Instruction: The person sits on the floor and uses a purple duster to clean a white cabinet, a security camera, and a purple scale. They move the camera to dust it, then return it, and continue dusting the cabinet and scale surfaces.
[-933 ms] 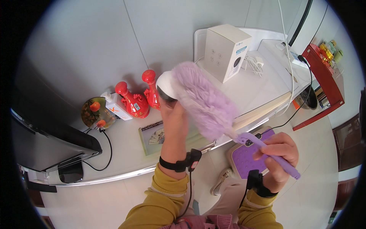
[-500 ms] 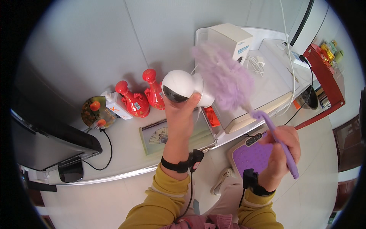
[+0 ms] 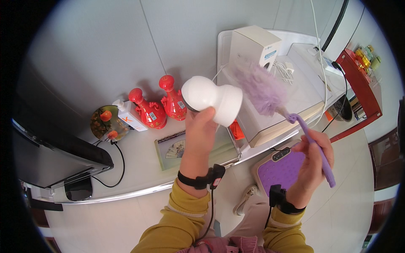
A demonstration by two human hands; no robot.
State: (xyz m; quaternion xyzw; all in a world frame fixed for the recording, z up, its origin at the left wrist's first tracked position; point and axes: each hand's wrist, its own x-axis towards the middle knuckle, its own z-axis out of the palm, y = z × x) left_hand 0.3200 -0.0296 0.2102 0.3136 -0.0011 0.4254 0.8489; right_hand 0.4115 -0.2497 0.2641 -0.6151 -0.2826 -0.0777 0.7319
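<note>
"Above the counter (image 3: 139, 168), where was the white device (image 3: 214, 99) supported?"

"It was raised off the surface, to the right of the red vases (image 3: 152, 113). The left hand (image 3: 200, 135) gripped it, thumb laid across the narrow neck; the other fingers were largely hidden."

"How was it expected to handle?"

"As a light, rigid unit with a smooth, possibly slippery shell and presumably delicate internals. The neck between rounded head and cylindrical base was judged the preferred holding point."

"And the duster (image 3: 263, 90)?"

"The right hand (image 3: 311, 168) was wrapped around its slim purple handle, the correct holding point. The handle seemed light and stiff, the lilac head soft and compressible. Motion blur left it uncertain whether the fibres touched the white box (image 3: 253, 46)."

"Which edges governed clearance?"

"The wall (image 3: 105, 50) stood behind, the vases close at left, and the raised section (image 3: 274, 127) presented a pale wood-coloured edge at right. The counter's front edge ran beneath the left forearm. More room appeared to lie toward the body, above the floor (image 3: 126, 223)."
</note>
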